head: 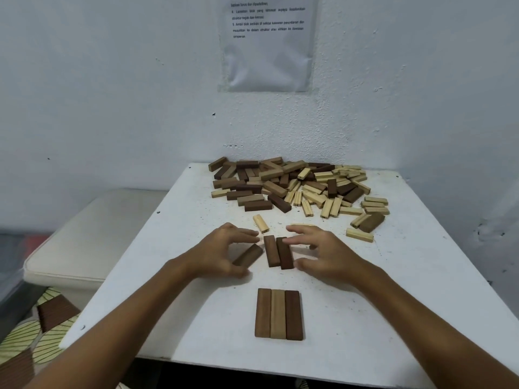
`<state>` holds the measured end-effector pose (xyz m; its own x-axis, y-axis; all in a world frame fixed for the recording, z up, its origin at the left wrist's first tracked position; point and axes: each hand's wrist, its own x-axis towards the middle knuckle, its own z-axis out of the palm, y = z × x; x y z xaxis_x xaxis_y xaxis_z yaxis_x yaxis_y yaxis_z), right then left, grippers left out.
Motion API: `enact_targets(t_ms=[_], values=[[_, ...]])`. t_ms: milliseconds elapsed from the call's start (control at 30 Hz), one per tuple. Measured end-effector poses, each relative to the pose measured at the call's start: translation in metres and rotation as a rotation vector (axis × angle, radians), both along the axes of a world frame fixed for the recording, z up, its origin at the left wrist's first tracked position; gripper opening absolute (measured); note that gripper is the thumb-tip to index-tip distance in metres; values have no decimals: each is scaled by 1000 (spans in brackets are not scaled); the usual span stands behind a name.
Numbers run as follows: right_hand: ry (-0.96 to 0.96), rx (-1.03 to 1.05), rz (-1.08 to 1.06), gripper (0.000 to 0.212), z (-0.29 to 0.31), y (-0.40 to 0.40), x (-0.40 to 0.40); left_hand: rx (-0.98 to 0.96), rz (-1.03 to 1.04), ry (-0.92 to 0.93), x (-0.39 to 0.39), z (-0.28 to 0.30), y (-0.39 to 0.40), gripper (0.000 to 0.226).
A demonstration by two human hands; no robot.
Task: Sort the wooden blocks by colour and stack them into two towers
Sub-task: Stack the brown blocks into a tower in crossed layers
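On the white table [393, 290], 3 brown blocks [279, 314] lie side by side; beyond them, the left hand [222, 248] pinches a tilted brown block [248, 255], the right hand [323, 252] hovers with fingers spread beside 2 dark blocks [278, 251], and the mixed pile [295, 186] lies by the wall.

Dim, even indoor light with cool bluish cast. Soft shadows under both forearms on white table [393, 276]. No glare. Slight motion blur on left hand [222, 251]. Wide-angle bending at edges; wall sheet [269, 43] print soft, possibly unreadable.
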<state>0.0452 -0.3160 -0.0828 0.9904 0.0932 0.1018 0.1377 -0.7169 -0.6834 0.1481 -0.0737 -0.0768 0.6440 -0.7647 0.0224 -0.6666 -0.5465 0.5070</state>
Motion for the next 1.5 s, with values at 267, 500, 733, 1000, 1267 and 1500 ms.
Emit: enact_targets(t_ms=[267, 500, 733, 1000, 1267, 1500], values=[[167, -126, 113, 76, 8, 5, 30, 76, -36, -99, 3, -5, -5, 78], [104, -147, 118, 64, 2, 5, 30, 210, -98, -11, 7, 9, -8, 71], [82, -68, 90, 68, -5, 9, 26, 64, 1, 78, 2, 6, -11, 71], [74, -12, 87, 56, 0, 6, 22, -61, 53, -58, -10, 0, -16, 69], [16, -30, 18, 28, 2, 7, 19, -115, 172, -138, -34, -2, -33, 63], [-63, -32, -103, 17, -1, 18, 2, -62, 7, -30, -22, 8, -45, 53]])
